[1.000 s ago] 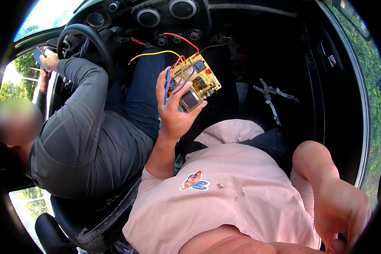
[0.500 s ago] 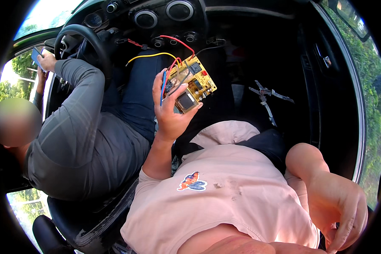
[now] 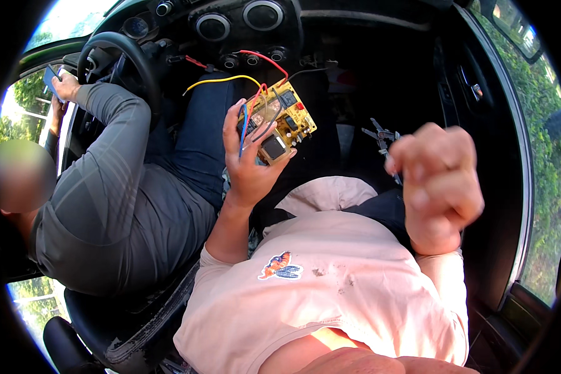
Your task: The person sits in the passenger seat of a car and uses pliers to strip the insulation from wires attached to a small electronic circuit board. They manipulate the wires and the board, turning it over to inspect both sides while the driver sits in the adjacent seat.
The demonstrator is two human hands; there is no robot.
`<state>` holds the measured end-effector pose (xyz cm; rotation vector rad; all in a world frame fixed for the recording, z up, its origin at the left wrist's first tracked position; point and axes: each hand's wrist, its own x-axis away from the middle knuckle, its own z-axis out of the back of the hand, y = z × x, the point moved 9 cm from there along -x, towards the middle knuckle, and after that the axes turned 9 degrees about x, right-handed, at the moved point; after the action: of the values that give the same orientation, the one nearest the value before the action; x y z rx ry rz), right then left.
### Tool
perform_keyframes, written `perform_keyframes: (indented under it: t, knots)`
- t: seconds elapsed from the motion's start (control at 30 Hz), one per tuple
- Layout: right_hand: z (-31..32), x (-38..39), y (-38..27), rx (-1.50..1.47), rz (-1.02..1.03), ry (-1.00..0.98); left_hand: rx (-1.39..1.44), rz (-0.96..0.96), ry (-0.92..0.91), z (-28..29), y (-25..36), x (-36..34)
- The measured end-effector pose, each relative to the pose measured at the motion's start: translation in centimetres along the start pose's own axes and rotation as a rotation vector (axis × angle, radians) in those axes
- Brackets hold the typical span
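Observation:
My left hand [image 3: 254,163] grips a yellow circuit board [image 3: 291,123] by its lower edge, fingers and thumb around its sides. Black blocks and small components cover the board, and a dark boxy part [image 3: 273,147] sits near my thumb. Red, yellow [image 3: 224,79], blue and dark wires run from it; the yellow one ends loose at the left. Raised in front of my right side, my right hand [image 3: 439,187] has its fingers curled in, blurred by motion; whatever it may hold is hidden. Behind it lies a silver multi-tool-like tool [image 3: 380,134], partly covered.
At the left a person in a grey top [image 3: 115,187] sits by the steering wheel [image 3: 121,68], holding a blue flat object [image 3: 52,80]. Ahead is the dashboard with round vents [image 3: 263,15] and knobs. A car door [image 3: 474,93] bounds the right side.
My right hand has risen from the lower right to in front of my chest, its fingers curled, now overlapping the silver tool. My left hand and the board have hardly moved.

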<state>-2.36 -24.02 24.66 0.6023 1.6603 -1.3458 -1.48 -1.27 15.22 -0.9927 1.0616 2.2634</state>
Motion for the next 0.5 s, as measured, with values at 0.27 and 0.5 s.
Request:
perform_keyframes:
  t: [0.27,0.5]
  knots:
    - [-4.8,4.7,11.3,0.728,-0.433,-0.370,-0.062,-0.124,-0.028,-0.5,1.1,-0.4]
    - [-5.6,4.9,11.3,0.785,-0.406,-0.417,-0.080,-0.141,-0.071,-1.0,0.9,-0.1]
